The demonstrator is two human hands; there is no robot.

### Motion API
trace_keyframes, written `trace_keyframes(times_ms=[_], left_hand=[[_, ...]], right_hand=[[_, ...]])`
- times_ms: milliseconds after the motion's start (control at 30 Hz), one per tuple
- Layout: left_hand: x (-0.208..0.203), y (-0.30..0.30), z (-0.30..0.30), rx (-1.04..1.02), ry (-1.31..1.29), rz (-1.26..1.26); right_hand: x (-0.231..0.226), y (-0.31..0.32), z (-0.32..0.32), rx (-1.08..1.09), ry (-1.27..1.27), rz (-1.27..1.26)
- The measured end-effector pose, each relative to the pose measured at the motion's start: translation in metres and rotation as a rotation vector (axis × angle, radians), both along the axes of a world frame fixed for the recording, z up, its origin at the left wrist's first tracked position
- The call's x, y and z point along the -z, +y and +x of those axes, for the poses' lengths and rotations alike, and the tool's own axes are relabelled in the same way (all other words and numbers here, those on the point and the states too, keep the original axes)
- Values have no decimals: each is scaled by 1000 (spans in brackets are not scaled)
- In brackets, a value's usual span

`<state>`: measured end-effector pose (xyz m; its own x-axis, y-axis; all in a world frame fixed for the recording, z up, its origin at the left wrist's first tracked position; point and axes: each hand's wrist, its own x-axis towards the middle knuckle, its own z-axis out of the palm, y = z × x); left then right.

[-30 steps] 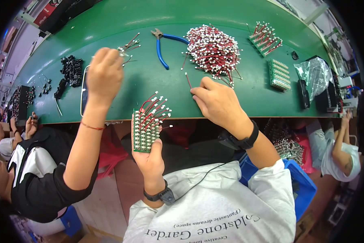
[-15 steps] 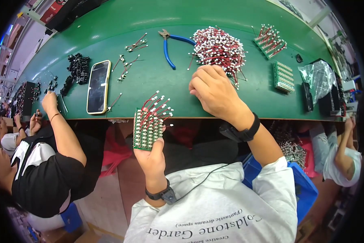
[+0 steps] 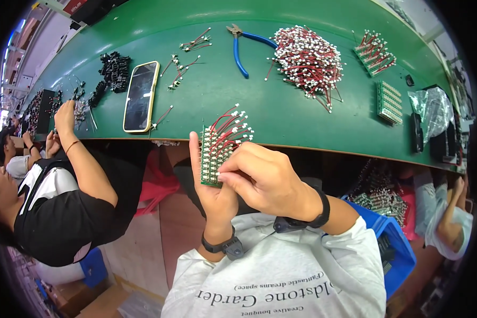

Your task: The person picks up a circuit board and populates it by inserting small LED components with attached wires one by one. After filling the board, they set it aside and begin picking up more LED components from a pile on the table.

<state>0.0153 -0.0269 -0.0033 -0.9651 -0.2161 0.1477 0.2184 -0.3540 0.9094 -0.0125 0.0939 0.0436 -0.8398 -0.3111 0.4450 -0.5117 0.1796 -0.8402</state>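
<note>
My left hand (image 3: 217,204) holds a green circuit board panel (image 3: 211,161) over my lap, just off the near table edge. Rows of small white connectors cover the panel, and red wires with white plugs stick out from its far right part. With fingertips pinched, my right hand (image 3: 267,177) is at the panel's lower right side; whatever is between them is too small to make out. Beyond both hands lies a big heap of red wires with white plugs (image 3: 308,61). Blue-handled cutting pliers (image 3: 237,53) rest left of that heap.
A phone (image 3: 141,98) lies at the left, near loose wires (image 3: 180,71) and black parts (image 3: 115,71). Two more panels, one wired (image 3: 375,53), one without wires (image 3: 389,103), sit at the right by a clear plastic bag (image 3: 432,111). A co-worker (image 3: 63,212) sits at left.
My right hand has come from the wire heap down to the panel in my left hand. The whole view has shifted a little.
</note>
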Motion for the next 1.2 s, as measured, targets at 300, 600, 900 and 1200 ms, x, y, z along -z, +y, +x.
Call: trace_keyframes(times_ms=[300,600,900,1200], left_hand=[[3,1,6,23,44,-71],[17,-2,4,-56,122,-419],[14,2,10,80,166,-265],[6,-13,2,-83,-11,-147]], right_hand=[[4,-9,1,103,132,62],[-4,-4,4,99,296,328],[4,-1,3,143,311,256],[17,113,-57,559,254,638]])
